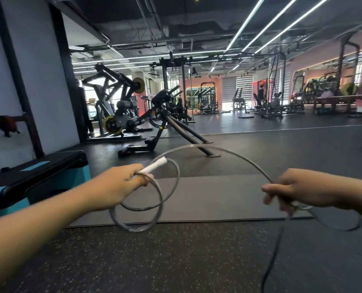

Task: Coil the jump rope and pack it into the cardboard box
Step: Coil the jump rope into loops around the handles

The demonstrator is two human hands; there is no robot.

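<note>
Thin grey jump rope (235, 154), white handle (153, 167), two loops coiled, remainder arcing rightward.

speckled rubber floor (176, 261) carries a dark mat (207, 199).

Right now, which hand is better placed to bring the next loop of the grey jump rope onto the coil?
The right hand. It grips the free run of the thin grey jump rope, while the left hand already holds the white handle and the finished loops.

Two hands (left (121, 182), right (298, 191)), one jump rope (235, 154) with two hanging loops, one white handle (153, 167).
</note>
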